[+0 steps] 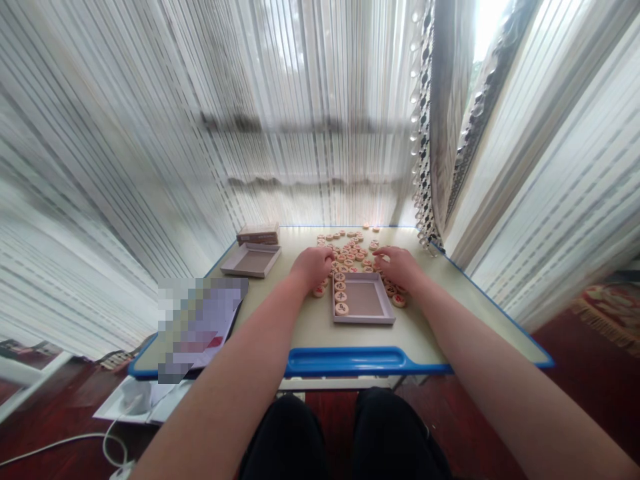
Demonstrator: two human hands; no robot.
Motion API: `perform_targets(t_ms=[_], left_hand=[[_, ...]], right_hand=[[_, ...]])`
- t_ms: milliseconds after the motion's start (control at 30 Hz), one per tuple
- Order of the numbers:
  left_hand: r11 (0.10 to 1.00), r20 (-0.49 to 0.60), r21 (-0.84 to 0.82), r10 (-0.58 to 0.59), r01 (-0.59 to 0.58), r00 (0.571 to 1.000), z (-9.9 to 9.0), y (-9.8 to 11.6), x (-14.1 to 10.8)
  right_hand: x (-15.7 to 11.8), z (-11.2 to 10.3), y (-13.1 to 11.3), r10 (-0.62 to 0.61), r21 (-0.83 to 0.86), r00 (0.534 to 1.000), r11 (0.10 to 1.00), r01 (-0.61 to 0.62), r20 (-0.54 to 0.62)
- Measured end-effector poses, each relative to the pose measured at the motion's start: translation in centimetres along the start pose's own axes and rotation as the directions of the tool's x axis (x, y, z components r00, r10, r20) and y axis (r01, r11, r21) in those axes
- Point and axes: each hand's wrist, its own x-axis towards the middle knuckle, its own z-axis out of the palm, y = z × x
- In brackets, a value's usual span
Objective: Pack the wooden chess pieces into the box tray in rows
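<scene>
Round wooden xiangqi pieces point(349, 261) with red or black characters lie loosely spread on the table between my hands. My left hand point(315, 264) is at the left side of the pile, its fingers curled down and closed at the pieces; whatever is under the fingertips is hidden. On the pile's right side is my right hand point(397, 265), fingers bent but apart, touching or just above the pieces. Between my forearms sits a shallow open box point(365, 299). Several pieces with black characters point(341, 297) stand in one column along its left wall.
Another shallow box part point(251, 260) lies at the left, with a closed box point(258, 233) behind it. A tablet-like device point(235, 297), partly blurred out, lies at the left edge. A blue pen trough point(347, 360) runs along the table's front. Curtains point(320, 153) hang behind.
</scene>
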Motion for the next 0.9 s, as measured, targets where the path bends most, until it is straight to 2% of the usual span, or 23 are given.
perform_targets(t_ms=[133, 233, 367, 567, 733, 800, 900], left_hand=[[1.000, -0.006, -0.005, 0.017, -0.017, 1.000, 0.1, -0.1, 0.0], [1.000, 0.001, 0.001, 0.013, -0.013, 1.000, 0.1, -0.1, -0.1], [1.000, 0.008, 0.002, 0.005, -0.005, 1.000, 0.0, 0.0, -0.2], [1.000, 0.005, 0.004, 0.027, -0.027, 1.000, -0.1, 0.0, 0.0], [0.999, -0.021, -0.004, 0.041, -0.041, 0.999, 0.0, -0.3, 0.2], [0.999, -0.025, -0.003, 0.047, -0.047, 0.999, 0.0, -0.3, 0.3], [0.999, -0.024, 0.000, 0.048, -0.048, 0.999, 0.0, -0.3, 0.2]], right_hand=[[-0.2, -0.8, -1.0, -0.105, 0.178, 0.987, 0.976, 0.126, -0.124], [-0.3, -0.9, -1.5, -0.175, 0.251, 0.979, 0.948, 0.195, -0.100], [-0.5, -0.5, -2.0, -0.193, 0.228, 0.981, 0.955, 0.191, -0.013], [-1.4, -2.0, -3.3, -0.149, 0.300, 0.988, 0.942, 0.151, -0.029], [-2.8, -2.8, -5.0, -0.304, 0.331, 0.944, 0.910, 0.249, 0.125], [-3.3, -2.5, -5.5, -0.331, 0.306, 0.924, 0.915, 0.264, 0.192], [-3.5, -1.7, -5.7, -0.357, 0.269, 0.906, 0.917, 0.294, 0.228]])
